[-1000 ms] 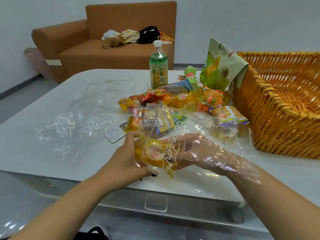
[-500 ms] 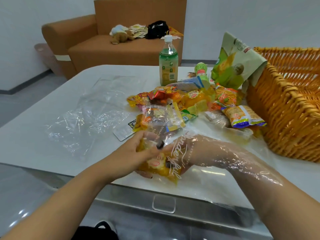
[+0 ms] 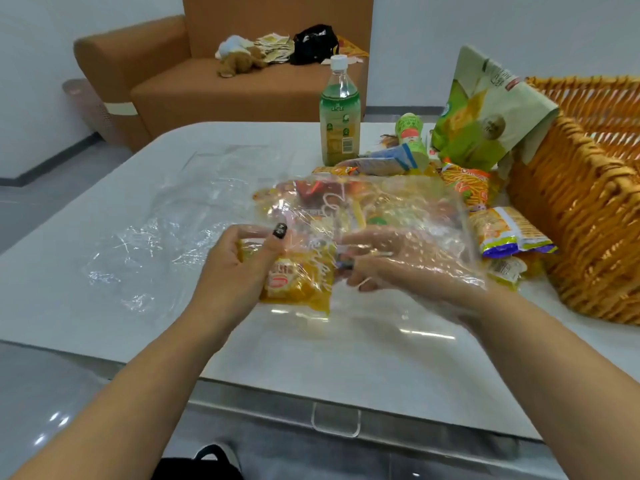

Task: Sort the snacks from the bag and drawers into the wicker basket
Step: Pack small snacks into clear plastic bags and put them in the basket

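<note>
Left hand [image 3: 239, 268] pinches the yellow snack packet [image 3: 298, 282]; right hand [image 3: 398, 268] looks inside the clear bag [image 3: 381, 216], grip unclear. Light, crinkly, slippery, so grab an edge.

yellow snack packet [image 3: 298, 282] inside clear bag [image 3: 398, 216] | wicker basket [image 3: 581, 216] right, snacks piled beside
</note>
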Motion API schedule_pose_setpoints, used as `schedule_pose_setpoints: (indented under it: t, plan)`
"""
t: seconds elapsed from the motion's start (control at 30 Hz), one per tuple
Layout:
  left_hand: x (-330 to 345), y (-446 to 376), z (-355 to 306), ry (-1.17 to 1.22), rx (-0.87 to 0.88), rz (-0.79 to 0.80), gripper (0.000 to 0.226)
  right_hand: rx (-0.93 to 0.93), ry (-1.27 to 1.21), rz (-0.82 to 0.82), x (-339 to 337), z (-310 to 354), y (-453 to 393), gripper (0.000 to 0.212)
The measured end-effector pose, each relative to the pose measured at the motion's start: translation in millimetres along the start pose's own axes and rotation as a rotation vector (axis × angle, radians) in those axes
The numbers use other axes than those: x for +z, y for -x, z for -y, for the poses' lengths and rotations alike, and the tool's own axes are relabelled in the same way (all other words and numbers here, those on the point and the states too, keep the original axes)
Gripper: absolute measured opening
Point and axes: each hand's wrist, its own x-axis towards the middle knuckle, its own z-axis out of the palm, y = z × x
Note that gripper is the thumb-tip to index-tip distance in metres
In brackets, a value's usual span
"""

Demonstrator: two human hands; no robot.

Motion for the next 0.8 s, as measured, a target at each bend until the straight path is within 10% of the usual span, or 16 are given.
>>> schedule_pose_setpoints:
  t: [0.37,0.8]
  plan:
    - [-33,-43,0,0.094,-0.087,-0.382,0.048,-0.042,0.425,-0.699,-35,8,-33,0.026]
    - [-39,-53,-5,0.237,-0.207,-0.344,0.03,0.486,1.404,-0.522,-81,15,-132,0.053]
